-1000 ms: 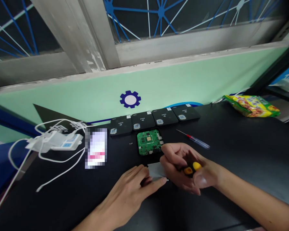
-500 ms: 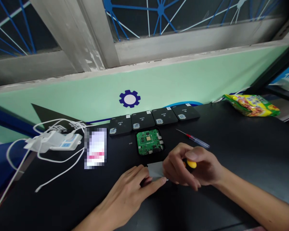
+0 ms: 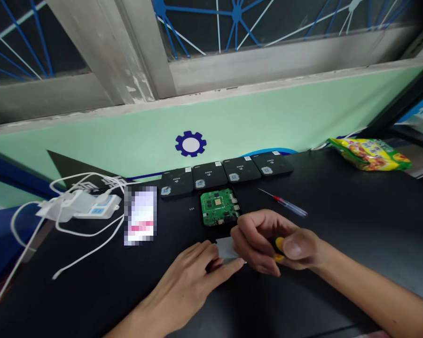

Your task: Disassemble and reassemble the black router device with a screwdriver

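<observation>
1. L hand [image 3: 188, 274]: fingers bent, fingertips at left side of a flat silver-grey plate, prob. metal [image 3: 226, 249], thumb stretched along its near edge. Can't tell if it grips or only presses.
2. R hand [image 3: 254, 234]: closed round a black-and-yellow tool handle [image 3: 278, 243], over plate's right end, hiding it. Tool's tip not visible.
3. Plate: middle of the black worktop [image 3: 341, 206], nearer front edge than back. Can't tell if it rests directly on worktop or on sth dark.
4. Just beyond plate, twd back edge: black square case [image 3: 220, 227], green circuit board [image 3: 211, 213] inside, ports on right side.
5. Left of case: few tiny silvery bits [image 3: 191, 209], too small to ID.
6. Along back edge, behind case: row of four flat black square panels [image 3: 215, 180], each w/ pale stickers.
7. Right of case: thin screwdriver, clear handle + red collar [image 3: 287, 204], lying at a slant, tip twd back edge.
8. Nr back right corner: yellow-green plastic food bag [image 3: 372, 155].
9. Nr left edge: white power strip [image 3: 100, 209] w/ white cables [image 3: 90, 254]; btwn these & case, a bright pixelated rectangle [image 3: 141, 213].
</observation>
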`<action>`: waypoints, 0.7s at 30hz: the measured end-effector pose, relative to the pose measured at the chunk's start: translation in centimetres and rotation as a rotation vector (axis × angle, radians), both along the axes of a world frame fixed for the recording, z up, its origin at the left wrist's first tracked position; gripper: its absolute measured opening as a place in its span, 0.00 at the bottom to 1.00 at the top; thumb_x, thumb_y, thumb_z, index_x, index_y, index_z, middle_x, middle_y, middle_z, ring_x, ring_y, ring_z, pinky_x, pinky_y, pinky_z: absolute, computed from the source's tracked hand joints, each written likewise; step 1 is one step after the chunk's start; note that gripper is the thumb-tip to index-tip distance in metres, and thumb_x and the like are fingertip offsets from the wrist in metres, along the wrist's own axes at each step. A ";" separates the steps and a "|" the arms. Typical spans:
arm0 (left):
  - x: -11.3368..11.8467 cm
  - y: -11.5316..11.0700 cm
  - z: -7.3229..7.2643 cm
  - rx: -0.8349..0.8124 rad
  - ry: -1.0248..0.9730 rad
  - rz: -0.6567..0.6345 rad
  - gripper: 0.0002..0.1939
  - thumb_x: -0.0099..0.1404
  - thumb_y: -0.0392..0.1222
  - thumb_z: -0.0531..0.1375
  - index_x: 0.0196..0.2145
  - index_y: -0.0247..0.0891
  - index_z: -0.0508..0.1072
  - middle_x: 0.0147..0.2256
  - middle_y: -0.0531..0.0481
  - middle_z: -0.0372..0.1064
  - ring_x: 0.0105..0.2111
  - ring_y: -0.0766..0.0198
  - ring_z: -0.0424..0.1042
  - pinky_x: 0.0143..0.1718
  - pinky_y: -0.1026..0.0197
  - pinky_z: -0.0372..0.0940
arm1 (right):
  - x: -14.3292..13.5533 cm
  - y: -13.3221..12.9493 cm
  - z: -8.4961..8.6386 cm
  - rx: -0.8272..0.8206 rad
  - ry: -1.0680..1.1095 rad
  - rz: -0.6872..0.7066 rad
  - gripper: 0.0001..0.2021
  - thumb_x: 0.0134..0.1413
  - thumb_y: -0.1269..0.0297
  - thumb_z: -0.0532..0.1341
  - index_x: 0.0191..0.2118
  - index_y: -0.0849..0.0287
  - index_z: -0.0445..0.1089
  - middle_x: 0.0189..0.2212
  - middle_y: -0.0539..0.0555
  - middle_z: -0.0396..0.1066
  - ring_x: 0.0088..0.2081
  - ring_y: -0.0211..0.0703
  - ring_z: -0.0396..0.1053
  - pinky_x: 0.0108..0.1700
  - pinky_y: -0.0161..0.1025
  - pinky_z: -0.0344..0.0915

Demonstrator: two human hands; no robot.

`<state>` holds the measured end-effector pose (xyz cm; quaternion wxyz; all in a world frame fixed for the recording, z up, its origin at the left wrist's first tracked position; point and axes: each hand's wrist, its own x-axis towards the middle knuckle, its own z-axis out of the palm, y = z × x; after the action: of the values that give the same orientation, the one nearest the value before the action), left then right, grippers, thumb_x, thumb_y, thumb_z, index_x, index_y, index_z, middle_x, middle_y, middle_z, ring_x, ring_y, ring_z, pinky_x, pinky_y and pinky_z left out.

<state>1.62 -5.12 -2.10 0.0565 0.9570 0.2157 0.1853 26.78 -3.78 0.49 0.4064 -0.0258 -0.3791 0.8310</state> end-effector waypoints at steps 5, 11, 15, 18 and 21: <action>0.0 0.0 0.2 -0.003 -0.020 0.001 0.27 0.81 0.25 0.49 0.65 0.46 0.74 0.37 0.50 0.66 0.33 0.61 0.66 0.35 0.61 0.69 | 0.1 0.0 0.0 -0.066 0.075 0.043 0.19 0.49 0.62 0.77 0.35 0.58 0.66 0.26 0.48 0.73 0.17 0.30 0.54 0.19 0.29 0.48; 0.1 0.1 0.3 -0.031 -0.013 -0.005 0.28 0.80 0.24 0.49 0.66 0.45 0.74 0.38 0.49 0.65 0.33 0.61 0.65 0.34 0.60 0.66 | 0.3 0.0 0.2 0.077 0.005 -0.047 0.16 0.69 0.54 0.60 0.39 0.63 0.75 0.18 0.46 0.65 0.16 0.34 0.55 0.29 0.36 0.53; 0.0 0.0 -0.2 -0.018 -0.039 -0.009 0.28 0.79 0.24 0.50 0.66 0.45 0.75 0.37 0.51 0.64 0.32 0.61 0.64 0.34 0.60 0.65 | 0.3 0.1 0.2 0.131 -0.024 -0.133 0.26 0.75 0.57 0.50 0.30 0.64 0.77 0.14 0.47 0.59 0.18 0.38 0.53 0.33 0.41 0.55; -0.1 0.0 -0.3 -0.027 -0.034 -0.013 0.28 0.79 0.23 0.51 0.67 0.46 0.74 0.36 0.51 0.64 0.33 0.61 0.64 0.34 0.60 0.65 | 0.1 0.3 0.0 0.126 -0.008 -0.120 0.21 0.70 0.58 0.55 0.28 0.62 0.77 0.14 0.47 0.58 0.19 0.40 0.53 0.32 0.41 0.54; -0.2 0.0 -0.2 -0.033 -0.014 -0.009 0.29 0.78 0.23 0.51 0.67 0.45 0.74 0.37 0.50 0.65 0.33 0.61 0.65 0.35 0.60 0.67 | -0.2 0.4 -0.1 0.108 0.018 -0.126 0.18 0.65 0.57 0.60 0.27 0.61 0.75 0.15 0.48 0.58 0.22 0.41 0.55 0.31 0.40 0.54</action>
<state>1.46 -5.14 -2.30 0.0746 0.9556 0.2141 0.1882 26.59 -3.42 0.34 0.4623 -0.0201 -0.4171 0.7822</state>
